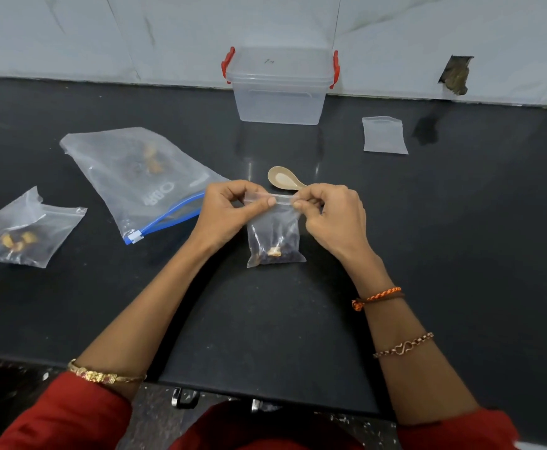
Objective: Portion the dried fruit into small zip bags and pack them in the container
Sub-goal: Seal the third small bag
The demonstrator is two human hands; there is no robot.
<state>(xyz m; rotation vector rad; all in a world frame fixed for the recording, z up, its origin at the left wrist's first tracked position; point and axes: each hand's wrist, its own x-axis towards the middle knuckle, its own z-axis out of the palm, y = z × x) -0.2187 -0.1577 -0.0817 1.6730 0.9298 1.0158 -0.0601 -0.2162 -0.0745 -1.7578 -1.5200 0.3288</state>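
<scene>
A small clear zip bag (273, 238) with dark and tan dried fruit in its bottom stands on the black counter at centre. My left hand (225, 211) pinches the left end of its zip strip, and my right hand (329, 214) pinches the right end. Behind the hands lies a beige spoon (283, 180). A large zip bag (135, 177) with a blue slider and some fruit lies to the left. The clear container (280, 92) with red latches stands at the back by the wall, lid on.
Filled small bags (22, 232) lie at the far left edge. One empty small zip bag (384, 134) lies flat at the back right. A white tiled wall (103, 34) with a broken hole (457, 74) borders the counter. The counter's front edge (265, 389) runs under my forearms.
</scene>
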